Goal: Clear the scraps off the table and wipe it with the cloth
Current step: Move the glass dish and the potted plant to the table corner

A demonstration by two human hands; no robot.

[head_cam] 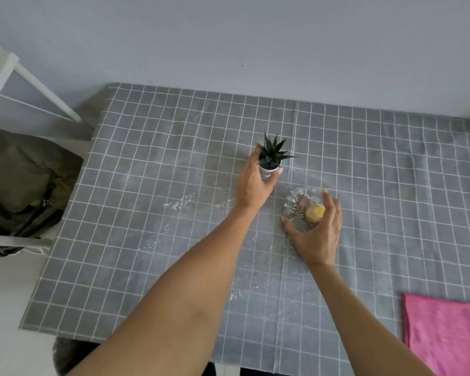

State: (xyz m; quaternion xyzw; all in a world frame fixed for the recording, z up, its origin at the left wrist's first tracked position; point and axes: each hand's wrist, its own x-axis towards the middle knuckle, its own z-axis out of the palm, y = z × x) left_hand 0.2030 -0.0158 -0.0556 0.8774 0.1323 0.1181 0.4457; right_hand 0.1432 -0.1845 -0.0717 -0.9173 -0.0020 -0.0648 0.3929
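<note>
My left hand [253, 185] is wrapped around the white pot of a small spiky green plant [271, 156] near the middle of the table. Around a clear glass bowl [296, 204] my right hand [319, 234] is closed; a yellowish round piece and brownish scraps lie in the bowl. White crumbs [178, 204] are scattered over the grey checked tablecloth [147, 158], left of and below the hands. A folded pink cloth [445, 335] lies at the table's near right corner.
A chair with an olive-green bag [22, 180] stands left of the table. A white frame [25, 74] leans at the far left. The grey wall runs along the table's far edge. A dark round object [65, 354] sits below the near left table edge.
</note>
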